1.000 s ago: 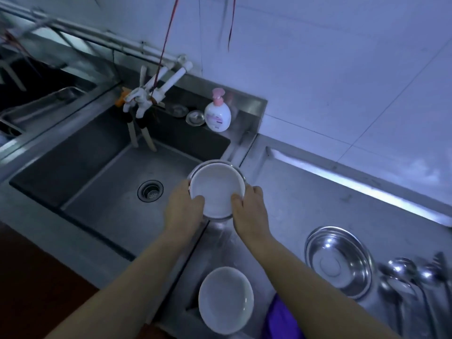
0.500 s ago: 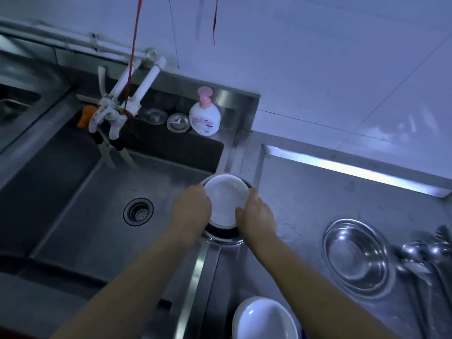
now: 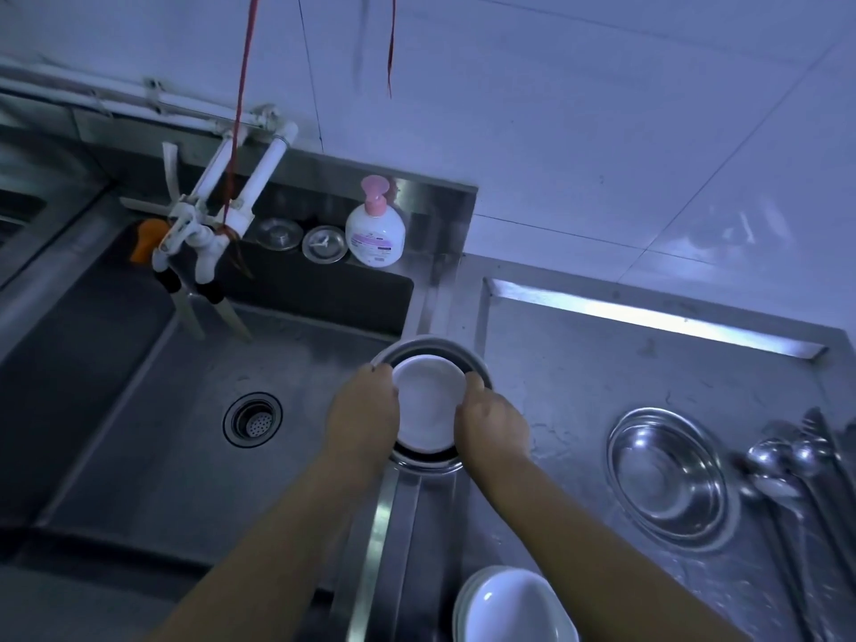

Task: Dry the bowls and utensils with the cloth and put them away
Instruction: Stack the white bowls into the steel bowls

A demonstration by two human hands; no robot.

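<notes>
Head view, hands: the left hand (image 3: 366,410) and the right hand (image 3: 491,426) both grip the white bowl (image 3: 428,403), one on each side of its rim, fingers curled over the edge.
White bowl: it is tilted toward the camera and sits inside a steel bowl (image 3: 433,352), which rests on the ridge between the sink (image 3: 153,410) and the worktop (image 3: 579,363). Whether the white bowl touches the steel one all round I cannot tell.
Handling: I judge the white bowl stiff, breakable and probably slick if wet; two hands on opposite rim edges is a sound hold, with a thumb inside for wiping. The steel bowl should be light and tough, but it could slide on the ridge.
Near front: a stack of white bowls (image 3: 509,609) sits at the lower edge of the worktop.
Right side: a second steel bowl (image 3: 667,474) stands upright, with spoons (image 3: 778,461) just beside it.
Cloth: not in view, so drying looks not yet begun on this bowl.
Back ledge: a soap pump bottle (image 3: 375,229) stands beside two sink strainers (image 3: 301,238); white taps (image 3: 204,238) hang over the basin.
</notes>
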